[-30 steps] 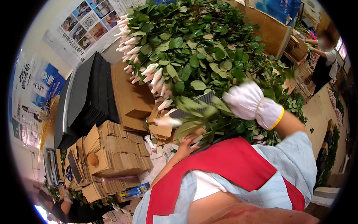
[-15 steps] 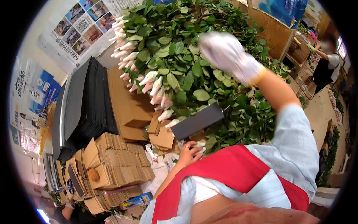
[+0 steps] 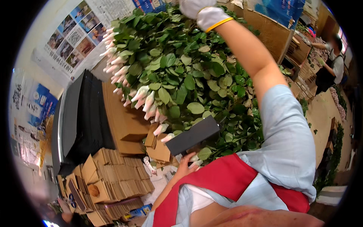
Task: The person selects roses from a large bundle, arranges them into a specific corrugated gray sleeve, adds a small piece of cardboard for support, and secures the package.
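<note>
A large heap of leafy rose stems (image 3: 196,72) lies before me, pale pink buds in white net sleeves (image 3: 140,99) pointing left. My right hand (image 3: 198,12), in a white glove with a yellow cuff, reaches over the far side of the heap. The upper edge cuts it off, so its fingers are hidden. Low in the middle, my bare left hand (image 3: 184,167) is closed around a netted rose (image 3: 196,163), its fingers partly covered. Just beyond that hand stands a dark grey, flat-topped block (image 3: 193,135), next to the leaves.
Stacked cardboard pieces (image 3: 121,178) stand at the lower left, with a tall pile of black sheets (image 3: 89,121) behind them. A brown cardboard panel (image 3: 121,113) leans beside the buds. Another person (image 3: 332,66) works at the far right. Posters cover the left wall.
My right hand has moved farther away and left, to the upper edge. My left hand stays low beside the block. The whole view has shifted slightly.
</note>
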A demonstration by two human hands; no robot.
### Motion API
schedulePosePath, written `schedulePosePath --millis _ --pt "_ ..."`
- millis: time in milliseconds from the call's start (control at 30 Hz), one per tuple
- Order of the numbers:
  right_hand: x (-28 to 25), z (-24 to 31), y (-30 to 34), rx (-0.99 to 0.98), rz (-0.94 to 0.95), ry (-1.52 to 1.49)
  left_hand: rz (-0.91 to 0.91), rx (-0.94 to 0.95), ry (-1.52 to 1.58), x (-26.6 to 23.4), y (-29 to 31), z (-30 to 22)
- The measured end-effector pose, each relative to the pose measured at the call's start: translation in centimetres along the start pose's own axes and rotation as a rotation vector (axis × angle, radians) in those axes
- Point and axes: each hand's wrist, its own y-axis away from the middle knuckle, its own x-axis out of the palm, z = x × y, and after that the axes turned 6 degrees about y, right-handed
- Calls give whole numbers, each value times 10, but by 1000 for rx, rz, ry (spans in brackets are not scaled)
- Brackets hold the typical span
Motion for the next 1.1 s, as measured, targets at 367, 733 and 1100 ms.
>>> schedulePosePath --millis 367,733,1100 --pt "65 81 23 -34 703 -277 46 25 -114 8 7 23" --pt "-30 -2 -4 -148 -272 -53 1 139 -220 21 16 39" --pt "-50 35 163 -118 940 -137 97 134 -61 -2 -1 9"
